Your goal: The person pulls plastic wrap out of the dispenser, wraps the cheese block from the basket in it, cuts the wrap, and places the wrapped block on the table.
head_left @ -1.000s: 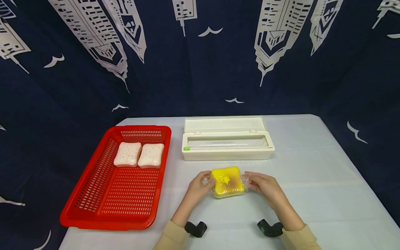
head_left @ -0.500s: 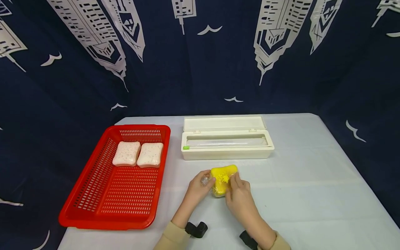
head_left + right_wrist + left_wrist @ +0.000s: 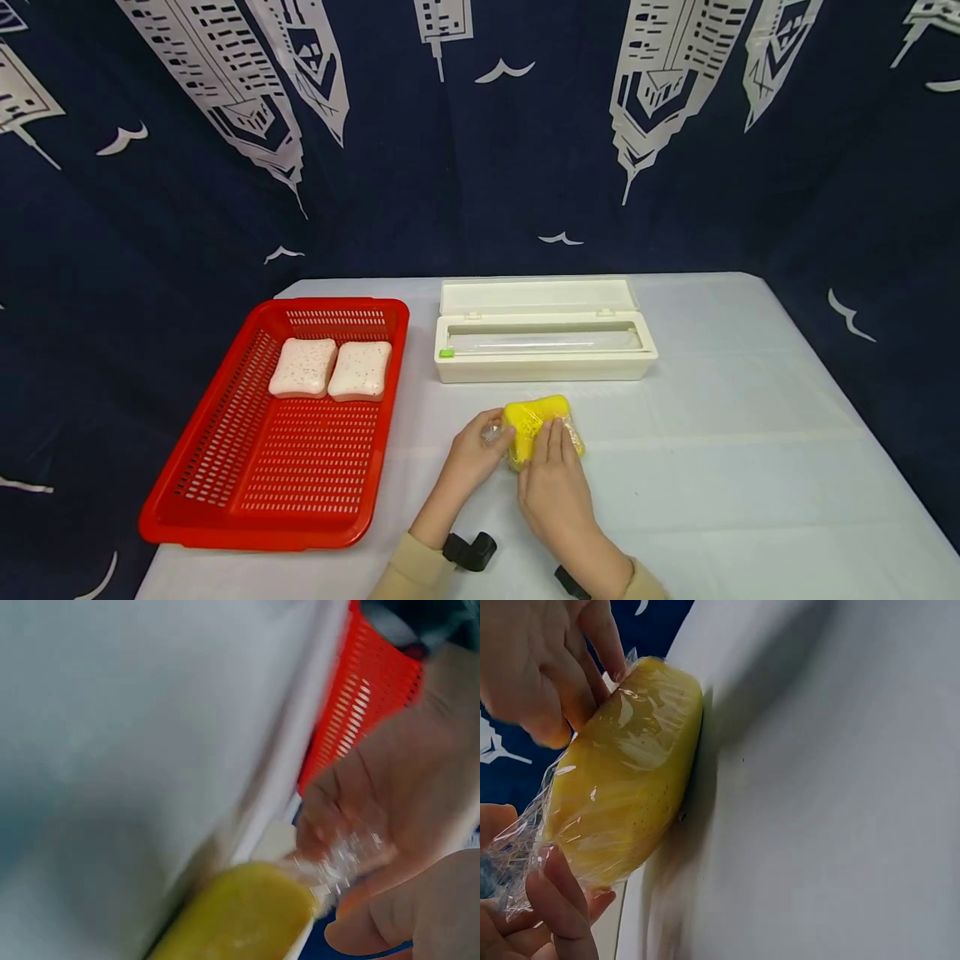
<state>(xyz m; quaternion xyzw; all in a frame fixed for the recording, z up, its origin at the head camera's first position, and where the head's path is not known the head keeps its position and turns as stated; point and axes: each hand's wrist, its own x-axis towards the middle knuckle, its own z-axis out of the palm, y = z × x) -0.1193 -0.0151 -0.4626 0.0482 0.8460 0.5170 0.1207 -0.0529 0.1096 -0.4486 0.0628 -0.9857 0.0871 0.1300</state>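
A yellow, bread-slice-shaped piece (image 3: 525, 414) lies low over the table, wrapped in clear plastic wrap (image 3: 525, 851). My left hand (image 3: 476, 448) is at its left side, fingers and thumb pinching the bunched end of the wrap. Flat across the top of the slice lies my right hand (image 3: 557, 492), its fingers straight and together, hiding much of the surface. Glossy creased film covers the near side of the yellow slice (image 3: 626, 776) in the left wrist view. In the right wrist view, crumpled wrap (image 3: 345, 859) gathers between the left fingers.
Left of the hands stands a red perforated basket (image 3: 300, 533) holding two whitish speckled bread-like slices (image 3: 304, 367) (image 3: 361, 371). Behind the yellow slice sits a white wrap dispenser (image 3: 543, 368), lid raised, with a roll inside and a green slider (image 3: 447, 353). White cloth (image 3: 750, 467) covers the table.
My right hand has let go of the wrap's right end and moved left onto the top of the yellow slice, folding the film over. My left hand has kept its hold.
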